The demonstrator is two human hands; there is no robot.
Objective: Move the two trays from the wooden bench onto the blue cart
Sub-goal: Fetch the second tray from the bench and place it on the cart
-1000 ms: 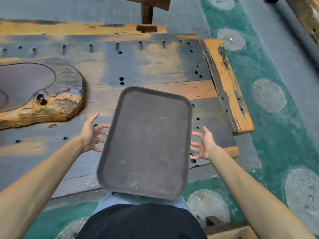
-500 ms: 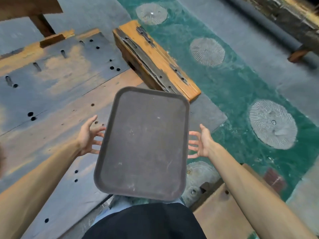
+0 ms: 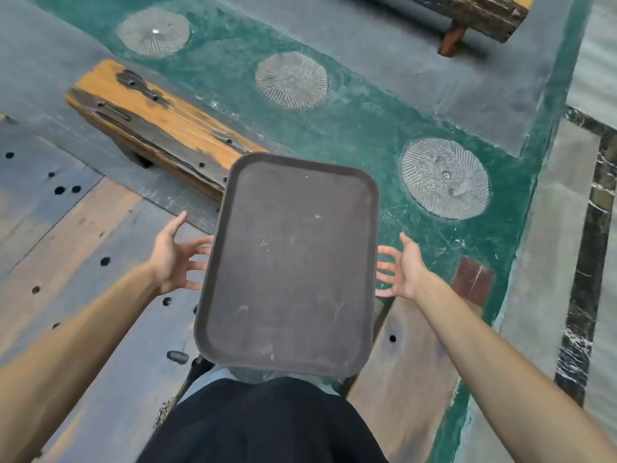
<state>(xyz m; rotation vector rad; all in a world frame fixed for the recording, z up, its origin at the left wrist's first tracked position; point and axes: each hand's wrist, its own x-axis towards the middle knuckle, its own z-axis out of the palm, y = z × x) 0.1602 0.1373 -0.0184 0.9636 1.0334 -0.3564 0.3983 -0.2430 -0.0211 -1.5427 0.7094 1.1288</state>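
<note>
A dark brown rectangular tray (image 3: 290, 262) is in the air in front of my body, long side pointing away, held level. My left hand (image 3: 173, 259) is on its left edge and my right hand (image 3: 404, 269) on its right edge, fingers spread and reaching under the rim. The tray hangs past the right end of the wooden bench (image 3: 66, 262), partly over the green floor. No second tray and no blue cart are in view.
The bench's orange end beam (image 3: 160, 118) lies just beyond the tray's far left corner. A lower wooden board (image 3: 410, 362) sits under my right forearm. Green floor with round ribbed discs (image 3: 444, 178) spreads to the right; another bench (image 3: 474, 11) stands at the top right.
The view has swung right with the tray held in both hands. The bench top and the carved slab have slid out to the left, and the tray has left the bench surface.
</note>
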